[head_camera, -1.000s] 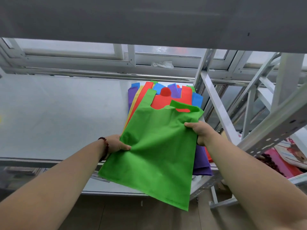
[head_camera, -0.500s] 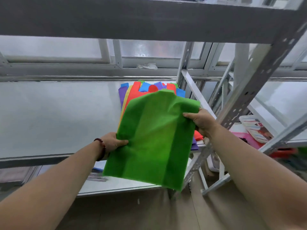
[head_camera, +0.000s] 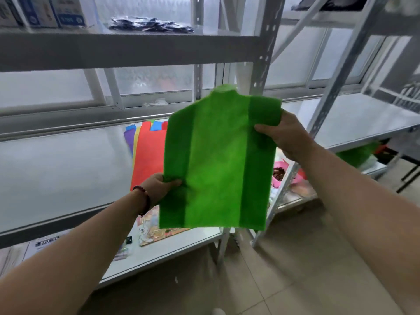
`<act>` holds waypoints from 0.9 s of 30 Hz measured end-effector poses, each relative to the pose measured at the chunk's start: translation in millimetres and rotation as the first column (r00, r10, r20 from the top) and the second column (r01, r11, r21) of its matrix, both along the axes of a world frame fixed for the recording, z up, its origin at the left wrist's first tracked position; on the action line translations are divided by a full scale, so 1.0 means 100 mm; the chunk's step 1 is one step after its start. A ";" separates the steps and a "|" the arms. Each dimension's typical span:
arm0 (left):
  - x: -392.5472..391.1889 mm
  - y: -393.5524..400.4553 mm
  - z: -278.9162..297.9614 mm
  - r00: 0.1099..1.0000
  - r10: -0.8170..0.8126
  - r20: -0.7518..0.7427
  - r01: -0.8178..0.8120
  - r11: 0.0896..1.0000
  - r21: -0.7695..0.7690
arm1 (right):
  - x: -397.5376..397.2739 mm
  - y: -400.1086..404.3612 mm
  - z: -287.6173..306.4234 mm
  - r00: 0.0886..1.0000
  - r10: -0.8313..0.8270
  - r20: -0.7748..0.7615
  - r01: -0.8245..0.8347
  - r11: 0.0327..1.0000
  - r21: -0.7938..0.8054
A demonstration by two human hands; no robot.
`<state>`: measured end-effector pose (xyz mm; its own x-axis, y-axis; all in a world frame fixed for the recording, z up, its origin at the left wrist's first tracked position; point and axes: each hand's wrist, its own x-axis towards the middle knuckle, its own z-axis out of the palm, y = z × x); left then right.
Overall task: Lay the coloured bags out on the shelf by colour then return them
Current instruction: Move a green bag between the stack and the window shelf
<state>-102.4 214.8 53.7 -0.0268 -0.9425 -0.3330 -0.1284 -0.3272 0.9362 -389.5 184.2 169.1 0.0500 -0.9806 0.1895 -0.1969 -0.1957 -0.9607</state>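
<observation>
A flat green bag (head_camera: 218,164) hangs in the air in front of the shelf, held by both hands. My left hand (head_camera: 159,187) pinches its lower left edge, and my right hand (head_camera: 281,133) grips its upper right edge. Behind it, a stack of coloured bags (head_camera: 147,151) lies on the grey middle shelf (head_camera: 56,169); red is on top, with purple, yellow and blue edges showing. The green bag hides most of the stack's right part.
A perforated metal upright (head_camera: 261,71) stands just right of the bag. The upper shelf holds boxes (head_camera: 45,12) and dark packets (head_camera: 150,25). The lower shelf carries printed sheets (head_camera: 154,230). A second rack (head_camera: 363,123) is at the right, with something green (head_camera: 356,155) under it.
Both hands lifted the green bag off the stack and pulled it back toward me, higher and rightward. The view tilted up, bringing the upper shelf and the right rack into sight.
</observation>
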 end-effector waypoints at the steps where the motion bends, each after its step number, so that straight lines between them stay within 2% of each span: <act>1: -0.15 0.00 0.04 0.999 -0.032 -0.008 0.032 0.999 0.002 | -0.14 0.09 0.07 1.000 -0.024 -0.020 0.023 0.999 -0.023; 7: -1.11 -0.06 0.18 0.983 -0.178 0.050 0.181 0.982 -0.060 | -1.06 0.45 0.21 0.954 -0.272 -0.128 0.255 0.957 -0.136; 13: -2.17 -0.22 0.23 0.947 -0.309 0.092 0.315 0.947 -0.060 | -2.17 0.52 0.07 0.915 -0.397 -0.072 0.394 0.918 -0.050; 16: -2.76 -0.39 0.25 0.937 -0.333 0.107 0.339 0.940 -0.045 | -2.79 0.44 0.01 0.869 -0.481 -0.118 0.479 0.877 -0.048; 21: -3.84 -0.71 0.24 0.916 -0.380 0.126 0.387 0.921 -0.033 | -3.89 0.22 0.01 0.818 -0.535 -0.209 0.528 0.844 -0.092; 27: -4.94 -1.07 0.22 0.900 -0.393 0.187 0.410 0.910 -0.065 | -4.99 -0.07 0.00 0.798 -0.553 -0.240 0.562 0.827 -0.039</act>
